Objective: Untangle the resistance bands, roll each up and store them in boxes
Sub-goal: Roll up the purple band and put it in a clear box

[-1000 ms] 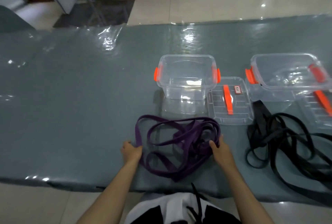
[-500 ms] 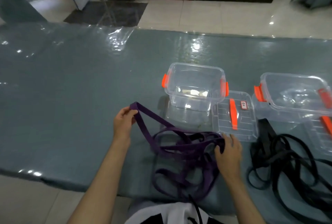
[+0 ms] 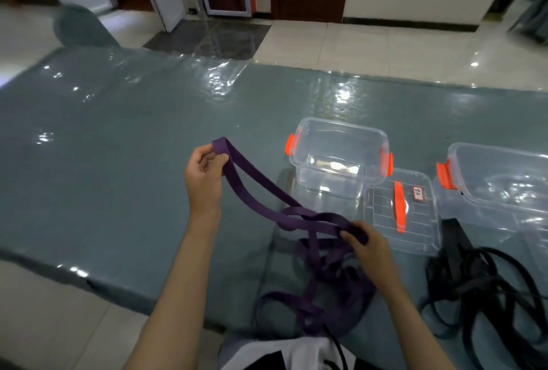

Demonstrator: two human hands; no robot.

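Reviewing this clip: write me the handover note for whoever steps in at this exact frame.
Left hand pinches a looped end of the purple band, lifted off the table. Right hand grips the band nearer the tangle, which trails over the near edge.
Black band lies tangled on the right, untouched.
Both clear boxes stand open, no band in them; one lid lies between.
Done: nothing rolled or stored.
Left: untangle, roll and box both bands.

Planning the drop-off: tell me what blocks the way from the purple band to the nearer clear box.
Nothing visible does. The purple band hangs between left hand and right hand; the clear box beyond stands open, its lid lying beside it.
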